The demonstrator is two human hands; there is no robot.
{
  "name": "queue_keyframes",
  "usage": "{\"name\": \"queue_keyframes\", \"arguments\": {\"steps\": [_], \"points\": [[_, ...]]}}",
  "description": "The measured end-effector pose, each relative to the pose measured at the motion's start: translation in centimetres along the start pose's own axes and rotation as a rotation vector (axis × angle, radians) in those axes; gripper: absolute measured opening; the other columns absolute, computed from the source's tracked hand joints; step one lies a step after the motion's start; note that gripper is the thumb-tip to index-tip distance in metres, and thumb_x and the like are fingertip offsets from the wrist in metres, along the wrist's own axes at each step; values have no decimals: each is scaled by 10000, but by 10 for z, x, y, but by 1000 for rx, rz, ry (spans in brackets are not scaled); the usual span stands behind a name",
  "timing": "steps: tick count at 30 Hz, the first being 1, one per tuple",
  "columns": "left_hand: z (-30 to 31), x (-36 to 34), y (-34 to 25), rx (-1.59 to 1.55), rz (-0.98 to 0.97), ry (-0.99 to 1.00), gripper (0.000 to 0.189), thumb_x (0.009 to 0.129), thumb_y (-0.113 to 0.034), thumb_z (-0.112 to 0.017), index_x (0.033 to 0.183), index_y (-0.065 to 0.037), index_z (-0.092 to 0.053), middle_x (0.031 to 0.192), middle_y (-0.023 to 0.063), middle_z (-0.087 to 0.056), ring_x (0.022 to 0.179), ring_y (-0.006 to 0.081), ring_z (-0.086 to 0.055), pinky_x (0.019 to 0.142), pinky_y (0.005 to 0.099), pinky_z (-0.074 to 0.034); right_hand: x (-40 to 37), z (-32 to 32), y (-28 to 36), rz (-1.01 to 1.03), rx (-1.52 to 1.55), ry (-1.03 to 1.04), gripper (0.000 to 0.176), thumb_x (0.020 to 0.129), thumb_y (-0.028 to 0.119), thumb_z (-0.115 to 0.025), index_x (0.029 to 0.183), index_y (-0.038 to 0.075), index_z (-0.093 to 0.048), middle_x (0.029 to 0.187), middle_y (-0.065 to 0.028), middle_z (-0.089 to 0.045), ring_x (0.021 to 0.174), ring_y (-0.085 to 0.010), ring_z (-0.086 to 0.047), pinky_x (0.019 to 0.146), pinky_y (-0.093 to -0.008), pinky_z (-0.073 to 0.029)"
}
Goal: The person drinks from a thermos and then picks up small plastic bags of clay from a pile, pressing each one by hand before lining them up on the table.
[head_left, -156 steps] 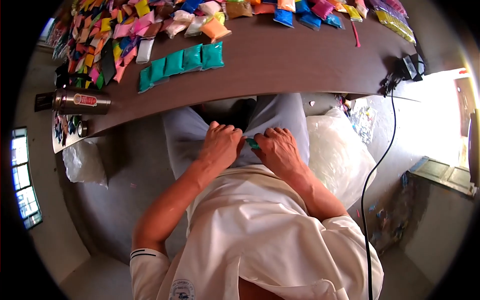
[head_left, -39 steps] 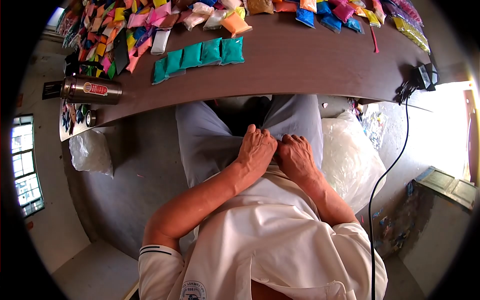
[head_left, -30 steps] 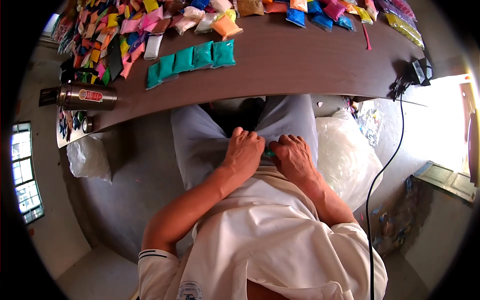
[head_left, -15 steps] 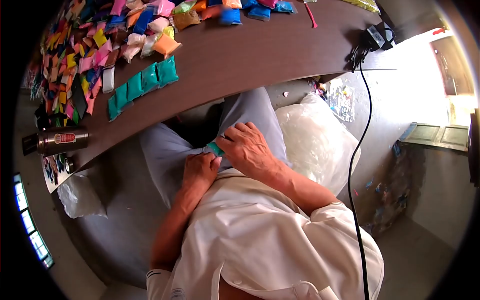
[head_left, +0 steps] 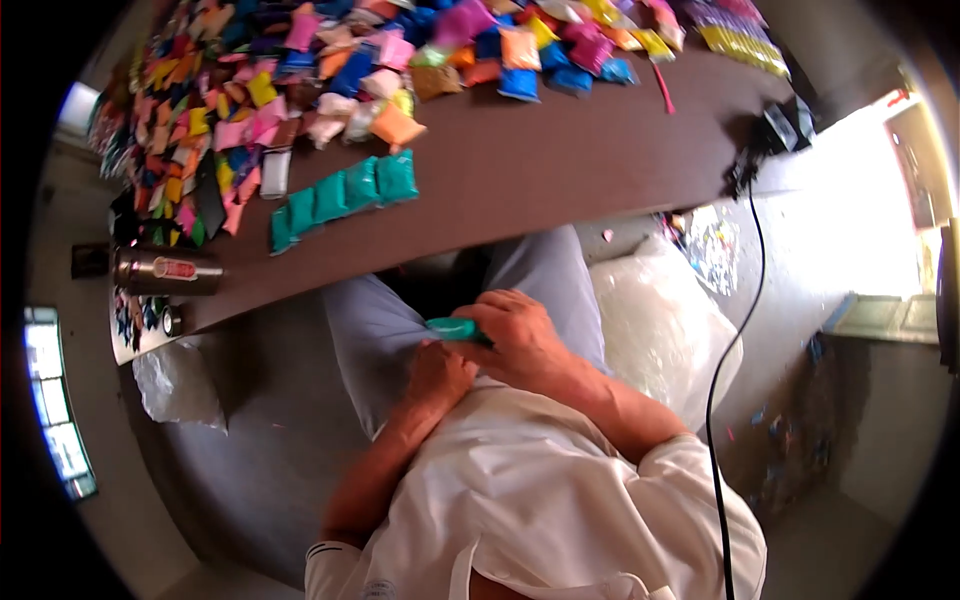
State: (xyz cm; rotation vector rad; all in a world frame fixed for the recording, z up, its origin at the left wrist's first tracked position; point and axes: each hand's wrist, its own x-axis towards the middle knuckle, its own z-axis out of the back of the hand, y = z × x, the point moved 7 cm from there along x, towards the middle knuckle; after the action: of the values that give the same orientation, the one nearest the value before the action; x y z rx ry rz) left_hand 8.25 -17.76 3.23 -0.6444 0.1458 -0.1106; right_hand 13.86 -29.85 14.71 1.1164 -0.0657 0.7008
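My right hand (head_left: 518, 332) is closed around a small teal plastic packet (head_left: 452, 328), whose left end sticks out past the fingers over my lap. Just below it, my left hand (head_left: 440, 376) is curled closed, touching or nearly touching the right. Its fingertips are partly hidden, so whatever they pinch does not show. On the table ahead lies a slanted row of similar teal packets (head_left: 345, 193), close to the front edge.
A heap of colourful packets (head_left: 300, 60) covers the back and left of the brown table (head_left: 560, 150). A metal flask (head_left: 168, 272) lies at the left. Beside my right leg sits a large clear plastic bag (head_left: 655, 330). A black cable (head_left: 735, 350) hangs at the right.
The view has tilted up and shifted left. My right hand has lifted the teal packet away from my left hand's fingertips, and more of the packet shows.
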Motion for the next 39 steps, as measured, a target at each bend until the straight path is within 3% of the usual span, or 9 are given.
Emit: {"name": "queue_keyframes", "arguments": {"steps": [2, 3, 6, 12, 17, 22, 28, 31, 39], "points": [[6, 1, -9, 68, 9, 20, 225, 829, -258, -625, 748, -48, -637, 752, 164, -656, 723, 359, -634, 729, 471, -473, 8, 12, -12, -155, 20, -100, 328, 772, 141, -737, 1064, 45, -621, 818, -125, -624, 689, -270, -610, 626, -352, -483], [4, 2, -12, 126, 6, 82, 266, 850, -293, -612, 749, -48, -638, 751, 162, -656, 719, 357, -633, 744, 462, -467, 15, 18, -18, -293, 85, -93, 393, 748, 184, -761, 1080, 57, -592, 910, -147, -646, 812, -353, -626, 690, -401, -508], [6, 2, -12, 61, -30, 54, 296, 865, -286, -615, 694, -45, -605, 660, 160, -612, 686, 382, -607, 704, 459, -474, 38, 39, -28, -329, 119, -191, 325, 818, 140, -704, 1094, 33, -571, 775, -127, -582, 652, -225, -569, 608, -316, -462], [5, 1, -4, 21, 2, 41, 339, 890, -313, -583, 719, -22, -611, 692, 169, -626, 691, 379, -615, 729, 459, -478, 94, 50, -59, -267, 180, -223, 273, 845, 161, -609, 1053, -12, -569, 696, -80, -473, 633, -128, -477, 585, -287, -419], [8, 2, 1, -75, 15, 24, 281, 882, -267, -599, 765, -19, -656, 725, 189, -642, 703, 377, -629, 675, 446, -506, 139, 31, -96, -331, -13, -80, 294, 823, 186, -622, 1025, -24, -583, 740, -127, -562, 661, -203, -546, 631, -322, -455], [15, -3, 16, -180, -2, -22, 214, 852, -205, -637, 767, -10, -658, 733, 188, -643, 687, 375, -623, 620, 433, -498, 155, 15, -102, -320, -206, -95, 364, 792, 214, -682, 1092, 28, -593, 894, -175, -631, 867, -345, -636, 744, -397, -502], [62, -4, 30, -194, -2, -184, 186, 850, -166, -643, 765, -1, -625, 719, 171, -619, 670, 348, -606, 602, 421, -475, 149, 25, -88, -210, -443, -168, 329, 824, 205, -688, 1114, 60, -628, 1020, -126, -605, 776, -245, -638, 719, -353, -515], [97, 3, 32, -227, -67, -220, 133, 853, -110, -647, 814, 8, -600, 776, 130, -618, 690, 312, -593, 605, 381, -477, 145, 20, -86, -302, -339, -115, 298, 814, 188, -678, 1089, 82, -627, 1035, -145, -606, 922, -330, -616, 777, -399, -493], [159, 39, 4, -215, -163, -305, 121, 846, -100, -657, 831, 8, -606, 788, 110, -633, 725, 293, -605, 654, 365, -488, 150, 23, -79, -266, -316, -140, 281, 802, 175, -695, 1063, 84, -646, 1023, -129, -592, 926, -317, -595, 793, -396, -486]]}}
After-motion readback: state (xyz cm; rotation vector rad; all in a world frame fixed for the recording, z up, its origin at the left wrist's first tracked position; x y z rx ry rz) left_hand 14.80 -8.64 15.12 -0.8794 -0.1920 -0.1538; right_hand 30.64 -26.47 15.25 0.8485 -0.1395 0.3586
